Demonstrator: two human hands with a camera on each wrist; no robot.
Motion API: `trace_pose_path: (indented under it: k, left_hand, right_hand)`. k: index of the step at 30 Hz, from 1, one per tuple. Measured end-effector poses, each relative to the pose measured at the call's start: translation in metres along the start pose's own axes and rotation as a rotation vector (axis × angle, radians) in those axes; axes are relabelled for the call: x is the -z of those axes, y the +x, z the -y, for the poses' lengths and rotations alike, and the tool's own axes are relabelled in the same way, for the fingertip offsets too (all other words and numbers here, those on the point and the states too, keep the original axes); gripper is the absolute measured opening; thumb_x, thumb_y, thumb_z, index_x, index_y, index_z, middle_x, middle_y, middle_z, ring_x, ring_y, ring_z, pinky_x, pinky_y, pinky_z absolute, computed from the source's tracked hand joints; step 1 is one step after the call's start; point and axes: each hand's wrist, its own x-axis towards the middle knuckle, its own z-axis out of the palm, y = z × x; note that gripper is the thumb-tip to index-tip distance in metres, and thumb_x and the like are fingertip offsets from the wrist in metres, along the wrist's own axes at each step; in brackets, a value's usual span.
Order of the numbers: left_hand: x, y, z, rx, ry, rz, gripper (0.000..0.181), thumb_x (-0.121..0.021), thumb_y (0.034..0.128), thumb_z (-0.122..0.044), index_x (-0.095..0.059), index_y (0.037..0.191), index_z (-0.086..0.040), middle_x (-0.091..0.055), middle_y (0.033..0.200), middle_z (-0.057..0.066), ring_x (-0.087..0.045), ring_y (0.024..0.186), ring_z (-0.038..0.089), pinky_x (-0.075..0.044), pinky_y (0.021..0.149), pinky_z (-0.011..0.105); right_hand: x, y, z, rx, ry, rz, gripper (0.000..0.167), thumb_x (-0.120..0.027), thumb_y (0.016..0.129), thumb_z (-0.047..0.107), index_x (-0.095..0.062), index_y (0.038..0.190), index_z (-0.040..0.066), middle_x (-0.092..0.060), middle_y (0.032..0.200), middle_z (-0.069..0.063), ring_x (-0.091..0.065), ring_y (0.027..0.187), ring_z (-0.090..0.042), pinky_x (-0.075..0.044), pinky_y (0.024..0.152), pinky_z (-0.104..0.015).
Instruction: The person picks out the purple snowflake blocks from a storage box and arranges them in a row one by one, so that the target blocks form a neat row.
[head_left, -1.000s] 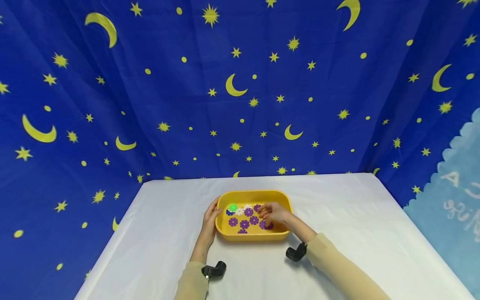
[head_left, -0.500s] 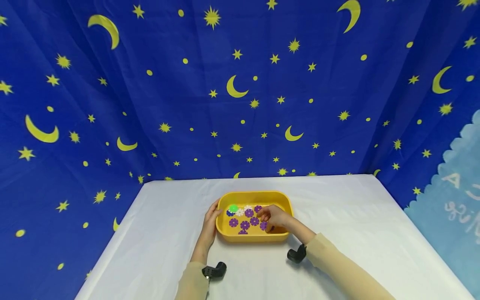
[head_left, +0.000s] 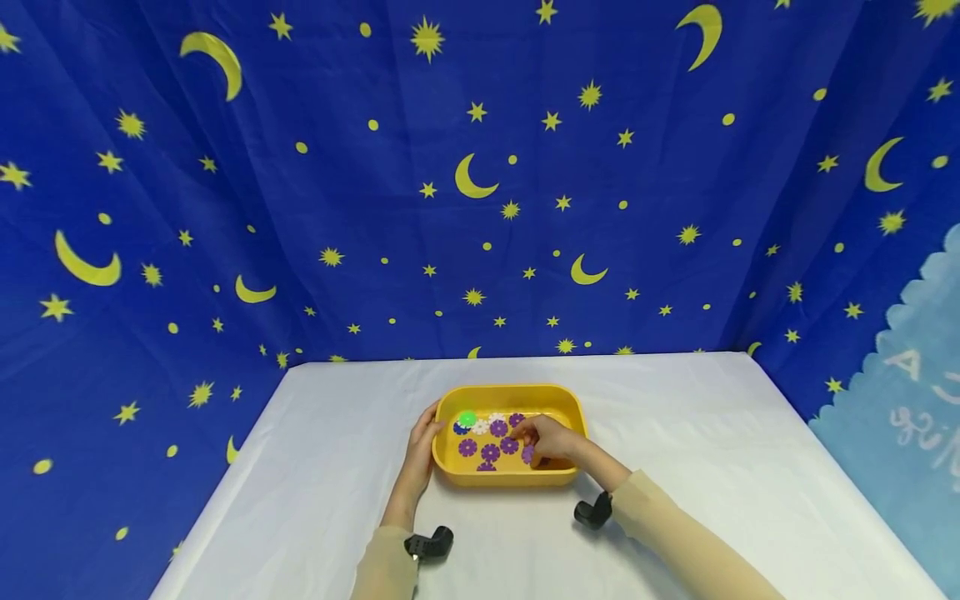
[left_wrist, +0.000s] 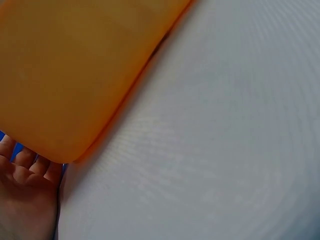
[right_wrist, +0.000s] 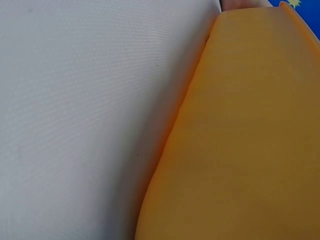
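Note:
A yellow plastic tub (head_left: 504, 480) stands on the white table. On its floor lie several flower-shaped interlocking discs: purple ones such as this purple disc (head_left: 490, 452), white ones such as this white disc (head_left: 480, 427), a green disc (head_left: 467, 418) and a blue disc (head_left: 460, 429). My left hand (head_left: 420, 442) grips the tub's left end, thumb at the rim and fingers along the outer wall. Inside the tub at the right, my right hand (head_left: 550, 438) reaches down with bent fingers beside a purple disc (head_left: 528, 455). Its fingertips are partly hidden, so whether they pinch a disc is unclear.
Black wrist cameras sit on both cuffs, a left one (head_left: 430, 543) and a right one (head_left: 594, 511). Behind the white table (head_left: 675, 417) hangs a blue curtain (head_left: 390, 208) with yellow stars and moons. A light-blue panel (head_left: 900, 400) is at the right.
My right hand has lowered deeper into the tub's right part, covering more of the purple disc there. The left hand stays at the tub's left end. The head view has shifted slightly.

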Motion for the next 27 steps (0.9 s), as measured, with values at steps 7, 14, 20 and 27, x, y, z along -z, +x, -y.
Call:
trace_pose_path:
  k: [7,14,20,27]
  left_hand:
    - [0.0001,-0.002,0.0001,-0.002,0.014,0.005,0.049,-0.041,0.0958,-0.013,-0.036,0.144,-0.002,-0.036,0.151,0.018,-0.033,0.141,0.032,-0.029,0.118,0.04]
    - [0.0003,-0.0022,0.0008,0.018,-0.007,0.011,0.05,-0.043,0.0957,-0.013,-0.037,0.144,-0.005,-0.035,0.153,0.014,-0.03,0.143,0.029,-0.024,0.12,0.041]
    - [0.0005,-0.0014,0.0007,0.012,-0.022,0.006,0.05,-0.044,0.0941,-0.013,-0.039,0.143,-0.005,-0.036,0.152,0.014,-0.031,0.143,0.028,-0.025,0.12,0.04]
    - [0.0011,-0.0014,0.0002,0.003,-0.008,-0.001,0.05,-0.043,0.094,-0.013,-0.039,0.143,-0.004,-0.037,0.151,0.015,-0.033,0.141,0.029,-0.027,0.119,0.041]
  right_hand:
    - [-0.0017,0.0003,-0.0021,-0.005,0.045,-0.091,0.04,-0.063,0.071,-0.018,-0.065,0.108,-0.004,-0.053,0.075,-0.007,-0.046,0.062,-0.013,-0.045,0.051,-0.017]
    - [0.0014,0.0023,-0.0051,-0.029,0.115,-0.123,0.033,-0.061,0.078,-0.014,-0.063,0.111,-0.009,-0.067,0.08,-0.017,-0.059,0.062,-0.01,-0.058,0.06,-0.023]
    - [0.0027,0.0039,-0.0051,-0.031,0.176,-0.156,0.032,-0.062,0.078,-0.014,-0.063,0.109,-0.013,-0.071,0.084,-0.022,-0.068,0.07,-0.015,-0.061,0.068,-0.028]
    - [0.0046,0.0065,-0.0063,0.001,0.24,-0.212,0.029,-0.064,0.08,-0.011,-0.06,0.108,-0.016,-0.071,0.087,-0.025,-0.069,0.071,-0.015,-0.061,0.068,-0.028]
